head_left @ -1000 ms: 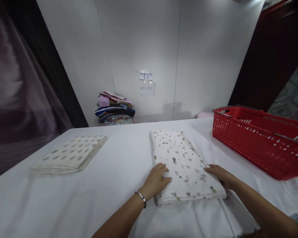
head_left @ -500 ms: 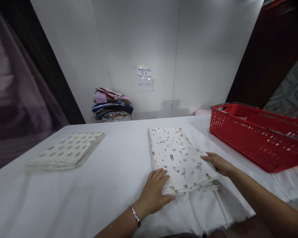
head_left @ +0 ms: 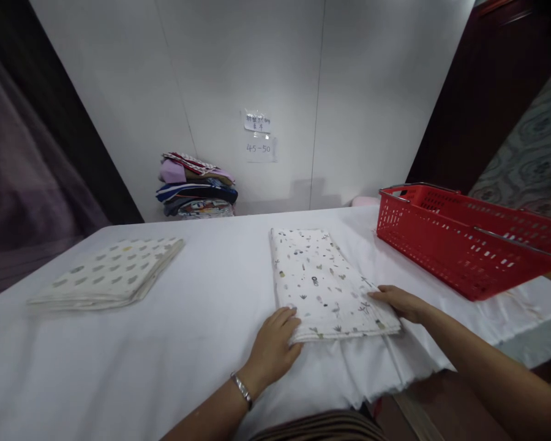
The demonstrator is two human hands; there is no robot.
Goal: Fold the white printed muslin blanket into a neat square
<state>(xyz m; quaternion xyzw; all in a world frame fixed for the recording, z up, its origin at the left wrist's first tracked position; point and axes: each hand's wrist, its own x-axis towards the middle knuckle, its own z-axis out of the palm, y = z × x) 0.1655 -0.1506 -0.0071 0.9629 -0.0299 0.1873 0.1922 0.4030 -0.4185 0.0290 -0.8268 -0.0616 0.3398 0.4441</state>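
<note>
Stretching across the view, a counter (head_left: 197,355) draped in white cloth stood before a pale grey panelled wall (head_left: 371,92). Taking as the dial's centre the white folded rectangular cloth with small plant and bird prints (head_left: 319,288), a stack of folded multicoloured fabrics (head_left: 197,190) lay at ten o'clock by the wall, two handwritten white paper notes (head_left: 259,148) hung at eleven, a perforated red plastic basket with metal handles (head_left: 441,245) sat between two and three, and a cream folded cloth with grey-green shapes (head_left: 105,272) lay well apart at nine. A purplish draped curtain (head_left: 27,147) hung at ten, farther out than the stack.

The printed cloth lay near the counter's front edge, its long axis running from eleven to five, the far end pointing to eleven. The left hand (head_left: 275,343), below a silver-coloured bracelet (head_left: 242,390), touched its near left corner between seven and eight; the right hand (head_left: 401,303) touched its right edge between three and four. I could not tell whether either grip was clamped on the layers.

Half a second earlier, the near right corner had been ruffled; now it lay flatter, the near edge ran straighter, and a brown striped garment (head_left: 321,427) showed at six.
</note>
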